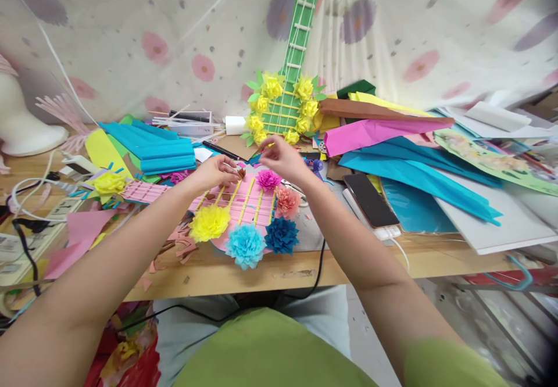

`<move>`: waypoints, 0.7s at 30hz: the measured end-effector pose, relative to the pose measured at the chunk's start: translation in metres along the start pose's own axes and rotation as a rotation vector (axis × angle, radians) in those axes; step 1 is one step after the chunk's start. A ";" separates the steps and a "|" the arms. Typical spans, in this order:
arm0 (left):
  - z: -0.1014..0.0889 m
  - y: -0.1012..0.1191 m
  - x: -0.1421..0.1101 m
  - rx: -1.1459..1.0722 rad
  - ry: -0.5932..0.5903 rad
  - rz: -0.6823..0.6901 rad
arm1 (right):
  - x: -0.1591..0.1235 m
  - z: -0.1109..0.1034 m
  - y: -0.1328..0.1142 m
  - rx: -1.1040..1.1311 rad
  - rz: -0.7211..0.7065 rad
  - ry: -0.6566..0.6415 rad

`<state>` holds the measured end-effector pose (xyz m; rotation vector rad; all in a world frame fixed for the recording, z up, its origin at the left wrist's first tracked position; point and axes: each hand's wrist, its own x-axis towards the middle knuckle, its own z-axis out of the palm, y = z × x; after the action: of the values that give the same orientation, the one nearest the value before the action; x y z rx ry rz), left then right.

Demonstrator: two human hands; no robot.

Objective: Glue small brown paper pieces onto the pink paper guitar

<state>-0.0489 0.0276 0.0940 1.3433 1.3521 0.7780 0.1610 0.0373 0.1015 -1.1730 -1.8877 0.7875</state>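
Observation:
A pink paper guitar (233, 215) lies on the table, trimmed with yellow (210, 222), light blue (244, 246), dark blue (281, 235), coral (288, 202) and magenta (268, 179) paper flowers. Over its upper edge, my left hand (213, 172) is closed, pinching a small brown paper piece (241, 173) at the fingertips. My right hand (283, 157) hovers just above the magenta flower, its fingers curled together; whatever they hold, if anything, is too small to make out. More brown bits (210, 196) rest on the guitar's body.
Behind stands a green paper guitar (281, 108) ringed with yellow flowers. Blue (418, 172) and magenta (383, 132) paper lies at the right, near a phone (371, 200). Folded blue paper (150, 146), cables (26, 218) and paper scraps (185, 244) are at the left.

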 end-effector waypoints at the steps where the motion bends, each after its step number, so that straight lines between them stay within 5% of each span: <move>1: -0.001 -0.002 0.000 -0.008 0.019 -0.003 | -0.002 -0.013 0.003 0.022 -0.017 0.128; 5: -0.003 -0.007 0.001 -0.077 0.049 -0.002 | -0.019 -0.070 0.027 0.095 -0.125 0.730; 7: -0.002 -0.008 0.000 -0.111 0.067 0.005 | -0.030 -0.085 0.049 0.079 -0.063 0.825; 11: 0.004 -0.006 -0.001 -0.123 0.122 0.021 | -0.048 -0.075 0.097 -0.105 0.287 0.595; 16: 0.014 -0.004 -0.004 -0.147 0.198 0.032 | -0.056 -0.046 0.126 -0.306 0.512 0.293; 21: 0.015 -0.006 -0.005 -0.191 0.276 0.021 | -0.051 -0.046 0.119 -0.347 0.544 0.352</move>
<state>-0.0373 0.0185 0.0853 1.1311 1.4360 1.1098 0.2672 0.0412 0.0152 -1.9507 -1.4560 0.4856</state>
